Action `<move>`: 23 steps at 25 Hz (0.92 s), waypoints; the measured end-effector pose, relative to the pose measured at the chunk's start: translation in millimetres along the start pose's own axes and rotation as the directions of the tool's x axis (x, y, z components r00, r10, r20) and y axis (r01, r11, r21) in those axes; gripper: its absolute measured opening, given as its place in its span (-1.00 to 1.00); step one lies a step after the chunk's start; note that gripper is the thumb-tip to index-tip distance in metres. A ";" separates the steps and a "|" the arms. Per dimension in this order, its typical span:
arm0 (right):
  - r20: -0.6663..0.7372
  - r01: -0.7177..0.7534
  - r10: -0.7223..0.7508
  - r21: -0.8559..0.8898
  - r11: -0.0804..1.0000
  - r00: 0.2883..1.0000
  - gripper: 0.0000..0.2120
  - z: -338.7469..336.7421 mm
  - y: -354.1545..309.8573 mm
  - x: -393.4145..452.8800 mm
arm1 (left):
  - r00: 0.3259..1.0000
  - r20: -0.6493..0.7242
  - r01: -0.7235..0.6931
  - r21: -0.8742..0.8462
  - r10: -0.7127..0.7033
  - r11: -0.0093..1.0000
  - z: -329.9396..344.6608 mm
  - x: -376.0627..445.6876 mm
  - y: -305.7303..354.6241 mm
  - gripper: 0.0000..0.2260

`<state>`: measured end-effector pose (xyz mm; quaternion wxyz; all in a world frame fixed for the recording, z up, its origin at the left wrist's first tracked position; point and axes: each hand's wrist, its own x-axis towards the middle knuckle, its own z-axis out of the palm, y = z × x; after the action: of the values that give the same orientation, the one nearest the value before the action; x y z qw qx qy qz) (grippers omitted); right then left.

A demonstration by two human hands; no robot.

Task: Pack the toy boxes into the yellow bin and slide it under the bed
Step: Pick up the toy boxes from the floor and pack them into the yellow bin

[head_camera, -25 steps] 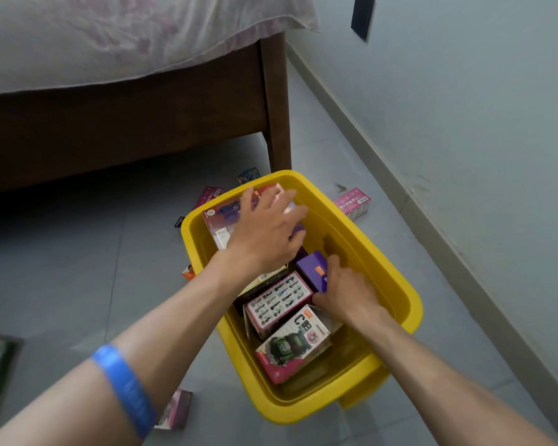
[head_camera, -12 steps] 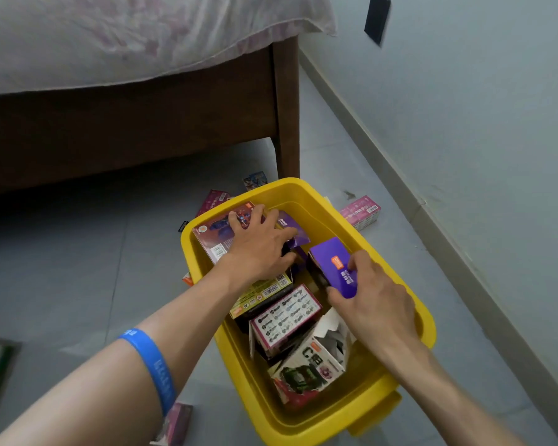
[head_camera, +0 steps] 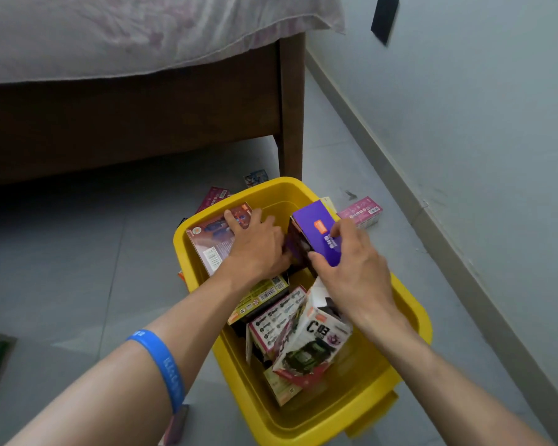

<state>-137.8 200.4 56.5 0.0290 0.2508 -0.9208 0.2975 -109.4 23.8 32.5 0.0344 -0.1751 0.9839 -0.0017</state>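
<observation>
The yellow bin (head_camera: 409, 329) stands on the grey floor just in front of the bed's leg, with several toy boxes inside. My right hand (head_camera: 351, 268) grips a purple box (head_camera: 316, 230) and holds it upright over the bin's far half. My left hand (head_camera: 258, 249) lies flat with fingers spread on a large reddish box (head_camera: 207, 239) that leans against the bin's left wall. A white "C03" box (head_camera: 316, 342) and a pink-edged box (head_camera: 276, 320) sit tilted in the near half.
The wooden bed (head_camera: 126, 123) with a pale sheet fills the upper left; its leg (head_camera: 292, 107) is right behind the bin. Loose boxes lie on the floor: a pink one (head_camera: 363, 212) to the right, a maroon one (head_camera: 213, 196) and a blue one (head_camera: 256, 177) behind. The wall runs along the right.
My right hand took the purple box from low in the bin and lifted it up and toward the far end. My left hand stayed pressed on the reddish box.
</observation>
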 end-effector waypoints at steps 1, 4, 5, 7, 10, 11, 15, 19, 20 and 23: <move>0.016 0.001 -0.001 -0.023 1.000 1.000 -0.60 8.6 -4.9 3.7 | 1.000 -0.011 -0.013 -0.017 0.013 1.000 0.1 -2.2 -0.7 -0.65; 0.073 -0.008 0.010 -0.019 1.000 0.997 -0.58 32.0 -18.5 17.3 | 0.996 -0.072 -0.063 -0.119 0.055 0.991 -1.8 -11.1 -4.7 -0.70; 0.093 -0.015 0.016 -0.010 1.000 0.996 -0.59 38.2 -20.8 23.2 | 0.994 -0.085 -0.081 -0.149 0.069 0.985 -3.0 -13.5 -6.5 -0.72; 0.145 -0.042 0.041 0.004 0.999 0.989 -0.59 48.2 -20.8 34.1 | 0.989 -0.123 -0.101 -0.190 0.079 0.977 -5.0 -16.1 -10.7 -0.75; 0.263 -0.088 0.064 0.082 0.993 0.963 -0.51 58.9 -18.1 47.7 | 0.978 -0.200 -0.111 -0.283 0.055 0.953 -5.5 -15.9 -28.0 -0.65; 0.329 -0.091 0.057 0.088 0.992 0.943 -0.44 61.2 -18.2 50.8 | 0.975 -0.213 -0.120 -0.309 0.054 0.943 -4.5 -16.5 -34.9 -0.63; 0.322 -0.049 0.030 0.053 0.997 0.946 -0.36 68.1 -20.3 46.4 | 0.973 -0.227 -0.117 -0.275 0.054 0.954 0.7 -23.6 -44.6 -0.58; 0.126 0.069 -0.055 -0.113 0.991 0.991 -0.48 79.1 -24.0 28.3 | 0.978 -0.194 -0.120 -0.219 0.077 0.968 2.4 -21.8 -41.8 -0.60; 0.158 0.059 -0.036 -0.146 0.987 0.987 -0.49 80.3 -23.1 28.5 | 0.979 -0.184 -0.121 -0.205 0.083 0.971 1.9 -21.0 -42.1 -0.61; 0.343 0.048 0.008 -0.155 0.987 0.939 -0.51 80.9 -20.6 38.4 | 0.981 -0.177 -0.117 -0.181 0.084 0.976 1.6 -23.0 -43.0 -0.64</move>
<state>-153.7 123.5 8.8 -0.1085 0.3049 -0.9301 0.1735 -73.0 -8.6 33.0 -0.0657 -0.1267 0.9865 0.0797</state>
